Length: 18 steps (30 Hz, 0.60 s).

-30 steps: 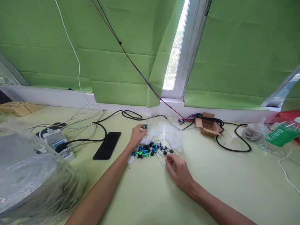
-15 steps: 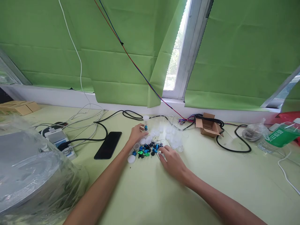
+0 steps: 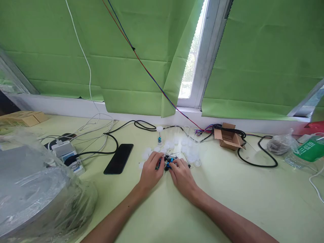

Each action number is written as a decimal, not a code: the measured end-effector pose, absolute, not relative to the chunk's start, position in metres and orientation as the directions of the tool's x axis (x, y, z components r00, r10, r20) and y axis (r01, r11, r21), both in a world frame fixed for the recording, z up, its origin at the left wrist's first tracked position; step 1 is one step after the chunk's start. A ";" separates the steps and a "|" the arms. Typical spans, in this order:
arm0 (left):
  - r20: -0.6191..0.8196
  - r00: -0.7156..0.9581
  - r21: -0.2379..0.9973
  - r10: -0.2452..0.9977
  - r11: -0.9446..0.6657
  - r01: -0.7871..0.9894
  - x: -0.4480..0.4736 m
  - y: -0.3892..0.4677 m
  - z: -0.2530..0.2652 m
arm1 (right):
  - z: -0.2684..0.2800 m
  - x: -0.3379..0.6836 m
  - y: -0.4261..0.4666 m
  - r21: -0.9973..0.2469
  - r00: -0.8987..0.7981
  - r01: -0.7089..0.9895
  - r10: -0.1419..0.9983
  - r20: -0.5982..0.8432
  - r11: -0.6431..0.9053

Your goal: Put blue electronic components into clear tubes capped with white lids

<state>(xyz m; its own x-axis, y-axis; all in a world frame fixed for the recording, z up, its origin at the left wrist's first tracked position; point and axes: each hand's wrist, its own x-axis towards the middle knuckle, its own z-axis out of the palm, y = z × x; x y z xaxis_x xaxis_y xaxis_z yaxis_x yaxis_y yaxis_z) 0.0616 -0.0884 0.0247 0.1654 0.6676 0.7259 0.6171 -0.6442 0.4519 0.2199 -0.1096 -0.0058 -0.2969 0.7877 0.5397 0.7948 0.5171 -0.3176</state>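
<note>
A small pile of blue and black electronic components (image 3: 170, 161), some with thin wire leads, lies on the table between my hands. My left hand (image 3: 152, 169) is at the left side of the pile, its fingers curled down over small parts that are mostly hidden. At the right side, my right hand (image 3: 182, 175) has its thumb and fingertips drawn together against the blue parts. Anything inside either grip is too small to make out. Behind the hands stands a clear vial (image 3: 159, 137) with a white cap and a blue part in it. Several other clear plastic containers (image 3: 191, 153) surround the pile.
A black phone (image 3: 118, 159) lies to the left, near a power strip (image 3: 71, 157) with cables. Far left is a large plastic-wrapped object (image 3: 45, 195). An open cardboard box (image 3: 228, 138), black cable and a green-labelled bottle (image 3: 308, 148) are on the right.
My left hand has left the capped vial, which stays standing, and come nearer to me onto the pile. My right hand remains at the pile, with its fingertips closer in.
</note>
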 end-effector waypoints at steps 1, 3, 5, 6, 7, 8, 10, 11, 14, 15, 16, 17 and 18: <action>0.723 0.157 0.464 0.672 -0.642 0.610 0.061 -0.091 0.021 | -0.006 0.220 -0.110 -0.317 -0.296 0.796 0.788 0.539 0.516; 0.700 0.170 0.483 0.694 -0.635 0.603 0.059 -0.094 0.016 | -0.005 0.220 -0.111 -0.313 -0.297 0.799 0.791 0.535 0.512; 0.673 0.192 0.500 0.714 -0.631 0.594 0.057 -0.094 0.014 | -0.005 0.220 -0.111 -0.307 -0.302 0.801 0.790 0.534 0.514; 0.662 0.211 0.502 0.719 -0.634 0.588 0.057 -0.094 0.014 | -0.006 0.220 -0.111 -0.305 -0.305 0.800 0.788 0.535 0.516; 0.651 0.240 0.498 0.720 -0.644 0.581 0.056 -0.094 0.014 | -0.006 0.220 -0.110 -0.303 -0.307 0.800 0.786 0.536 0.519; 0.643 0.278 0.485 0.714 -0.660 0.574 0.055 -0.094 0.013 | -0.007 0.220 -0.110 -0.302 -0.308 0.799 0.784 0.539 0.521; 0.632 0.363 0.445 0.685 -0.704 0.554 0.055 -0.096 0.012 | -0.009 0.220 -0.110 -0.301 -0.309 0.798 0.783 0.540 0.523; 0.626 0.399 0.429 0.670 -0.723 0.541 0.055 -0.097 0.011 | -0.010 0.220 -0.110 -0.302 -0.309 0.798 0.784 0.538 0.521; 0.613 0.443 0.428 0.654 -0.746 0.510 0.058 -0.100 0.009 | -0.010 0.220 -0.110 -0.306 -0.309 0.799 0.790 0.530 0.518; 0.606 0.446 0.437 0.658 -0.745 0.505 0.059 -0.102 0.009 | -0.010 0.220 -0.110 -0.309 -0.308 0.798 0.790 0.530 0.518; 0.600 0.448 0.446 0.663 -0.742 0.501 0.060 -0.102 0.009 | -0.010 0.220 -0.110 -0.313 -0.305 0.795 0.789 0.533 0.519; 0.596 0.444 0.455 0.669 -0.737 0.499 0.060 -0.103 0.010 | -0.009 0.220 -0.110 -0.320 -0.301 0.792 0.788 0.538 0.521; 0.592 0.437 0.466 0.677 -0.730 0.500 0.060 -0.103 0.010 | -0.009 0.220 -0.111 -0.329 -0.296 0.787 0.787 0.542 0.522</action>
<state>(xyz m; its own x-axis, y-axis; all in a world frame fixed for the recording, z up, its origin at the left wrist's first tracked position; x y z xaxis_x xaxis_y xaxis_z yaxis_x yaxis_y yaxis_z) 0.0604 -0.1032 0.0099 0.4372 0.6772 0.5919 0.5002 -0.7300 0.4657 0.2204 -0.1107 -0.0086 -0.2955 0.7866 0.5421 0.7865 0.5224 -0.3293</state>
